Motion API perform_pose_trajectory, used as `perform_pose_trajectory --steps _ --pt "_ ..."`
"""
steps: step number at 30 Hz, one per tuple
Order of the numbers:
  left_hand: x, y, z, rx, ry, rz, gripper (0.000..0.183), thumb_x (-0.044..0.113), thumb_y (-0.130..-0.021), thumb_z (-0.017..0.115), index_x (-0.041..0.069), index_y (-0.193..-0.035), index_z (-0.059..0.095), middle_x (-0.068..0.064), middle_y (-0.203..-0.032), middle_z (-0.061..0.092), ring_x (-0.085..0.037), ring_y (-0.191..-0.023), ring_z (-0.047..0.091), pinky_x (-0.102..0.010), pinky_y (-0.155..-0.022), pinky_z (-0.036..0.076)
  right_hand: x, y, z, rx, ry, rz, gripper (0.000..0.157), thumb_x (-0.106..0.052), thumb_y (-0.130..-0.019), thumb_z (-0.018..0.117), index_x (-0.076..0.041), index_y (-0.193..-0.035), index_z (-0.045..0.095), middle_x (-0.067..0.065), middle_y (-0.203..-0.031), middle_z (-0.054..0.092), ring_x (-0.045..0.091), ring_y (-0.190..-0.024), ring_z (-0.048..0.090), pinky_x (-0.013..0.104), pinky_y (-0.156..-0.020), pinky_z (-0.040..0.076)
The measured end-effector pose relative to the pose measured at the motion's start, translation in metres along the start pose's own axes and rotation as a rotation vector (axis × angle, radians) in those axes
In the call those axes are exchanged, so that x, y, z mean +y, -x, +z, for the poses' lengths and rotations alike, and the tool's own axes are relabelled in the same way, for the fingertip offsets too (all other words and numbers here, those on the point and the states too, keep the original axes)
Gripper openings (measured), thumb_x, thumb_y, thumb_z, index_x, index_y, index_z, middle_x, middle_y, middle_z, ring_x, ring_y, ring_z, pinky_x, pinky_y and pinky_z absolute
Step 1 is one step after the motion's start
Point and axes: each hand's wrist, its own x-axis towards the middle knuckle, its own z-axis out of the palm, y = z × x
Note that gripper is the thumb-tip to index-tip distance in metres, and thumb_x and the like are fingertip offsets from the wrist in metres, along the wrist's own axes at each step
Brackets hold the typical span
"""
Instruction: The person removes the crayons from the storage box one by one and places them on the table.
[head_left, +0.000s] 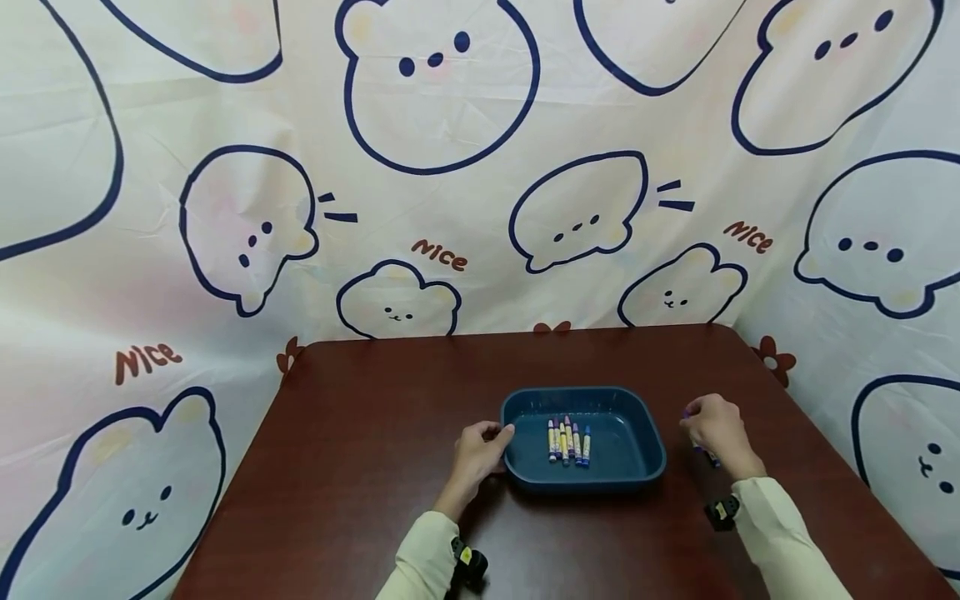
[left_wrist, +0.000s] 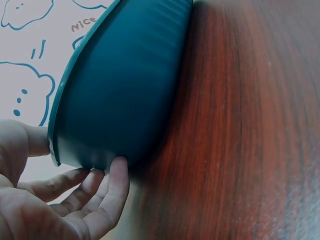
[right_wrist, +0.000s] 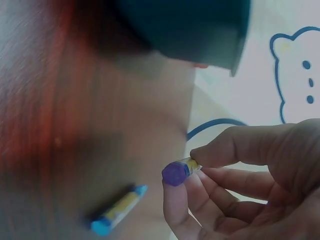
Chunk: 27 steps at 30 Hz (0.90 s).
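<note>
A dark blue-green tray (head_left: 630,454) sits on the table with several crayons (head_left: 567,443) standing side by side in a row on its floor. At its left end, my left hand (head_left: 477,457) grips the rim, thumb over the edge and fingers against the outer wall, which fills much of the left wrist view. Right of the tray, my right hand (head_left: 717,427) pinches a purple crayon (right_wrist: 176,173) between thumb and forefinger, above the tabletop. Below that hand a blue crayon (right_wrist: 119,211) with a yellow wrapper lies on the wood.
The brown wooden table (head_left: 375,425) extends to either side of the tray. A pale curtain (head_left: 480,125) printed with cartoon bears hangs behind its far edge and round both sides. Each wrist wears a small black camera.
</note>
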Motion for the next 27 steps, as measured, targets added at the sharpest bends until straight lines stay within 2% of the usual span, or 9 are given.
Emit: perform_pose_trajectory --steps 2,4,8,10,12,14,15,20,27 --pt "0.000 -0.001 0.000 0.001 -0.002 0.001 0.046 0.035 -0.099 0.066 0.000 -0.130 0.064 -0.015 -0.118 0.068 -0.020 -0.090 0.072 -0.036 -0.069 0.064 0.003 -0.001 0.001 -0.006 -0.003 0.001 0.017 -0.005 -0.096 0.060 0.008 -0.094 0.071 0.009 -0.067 0.062 0.017 -0.055 0.050 0.029 -0.047 0.038" --pt "0.000 -0.002 -0.001 -0.002 -0.004 0.006 0.047 0.035 -0.099 0.067 0.000 -0.130 0.064 -0.015 -0.118 0.068 -0.020 -0.090 0.072 -0.036 -0.069 0.064 0.005 -0.002 0.001 -0.011 0.011 -0.001 0.017 -0.004 -0.096 0.059 0.008 -0.092 0.071 0.008 -0.066 0.062 0.017 -0.055 0.051 0.029 -0.048 0.038" --pt "0.000 -0.003 -0.002 -0.001 -0.006 0.013 0.048 0.035 -0.099 0.067 -0.001 -0.130 0.064 -0.015 -0.117 0.068 -0.020 -0.092 0.071 -0.036 -0.069 0.064 0.007 -0.005 0.003 0.005 0.066 -0.017 0.015 -0.003 -0.094 0.061 0.007 -0.094 0.072 0.013 -0.076 0.066 0.018 -0.062 0.054 0.030 -0.054 0.044" --pt "0.000 -0.003 -0.002 0.002 -0.003 0.009 0.047 0.034 -0.099 0.067 -0.001 -0.130 0.064 -0.015 -0.117 0.068 -0.020 -0.091 0.072 -0.036 -0.069 0.064 0.007 -0.007 0.005 0.011 0.071 -0.027 0.017 -0.001 -0.092 0.058 0.003 -0.078 0.066 0.008 -0.065 0.057 0.016 -0.056 0.046 0.029 -0.050 0.038" --pt "0.001 -0.004 -0.002 0.006 -0.001 0.006 0.047 0.034 -0.099 0.067 -0.001 -0.130 0.064 -0.015 -0.117 0.068 -0.020 -0.089 0.072 -0.036 -0.069 0.064 0.007 -0.007 0.008 0.019 0.066 -0.041 0.026 0.001 -0.090 0.054 -0.005 -0.065 0.056 0.001 -0.056 0.045 0.014 -0.051 0.036 0.027 -0.047 0.030" --pt "0.002 -0.003 -0.002 0.005 0.006 0.002 0.047 0.034 -0.099 0.067 -0.001 -0.130 0.064 -0.016 -0.117 0.068 -0.020 -0.087 0.073 -0.036 -0.068 0.064 0.007 -0.006 0.012 0.020 0.057 -0.057 0.033 0.003 -0.088 0.050 -0.013 -0.059 0.045 -0.002 -0.052 0.032 0.012 -0.049 0.026 0.025 -0.045 0.024" --pt "0.002 -0.003 -0.002 0.006 0.007 0.001 0.047 0.034 -0.099 0.067 -0.001 -0.130 0.065 -0.016 -0.117 0.068 -0.020 -0.086 0.073 -0.036 -0.068 0.064 0.008 -0.005 0.014 0.022 0.054 -0.061 0.035 0.004 -0.087 0.048 -0.015 -0.058 0.040 -0.004 -0.052 0.029 0.012 -0.049 0.023 0.025 -0.044 0.022" --pt "0.002 -0.002 -0.001 -0.001 0.011 -0.002 0.046 0.033 -0.099 0.067 -0.001 -0.129 0.065 -0.016 -0.116 0.068 -0.022 -0.088 0.073 -0.036 -0.069 0.064 0.011 -0.002 0.023 0.033 0.063 -0.070 0.035 0.006 -0.084 0.045 -0.016 -0.059 0.035 -0.003 -0.051 0.029 0.011 -0.048 0.021 0.024 -0.043 0.023" --pt "0.001 -0.002 0.000 -0.002 0.003 0.003 0.045 0.033 -0.099 0.067 -0.001 -0.129 0.065 -0.015 -0.115 0.068 -0.023 -0.096 0.071 -0.036 -0.070 0.064 0.016 -0.003 0.029 0.036 0.098 -0.034 0.027 0.005 -0.085 0.046 -0.011 -0.064 0.040 0.000 -0.053 0.034 0.014 -0.047 0.029 0.027 -0.044 0.029"
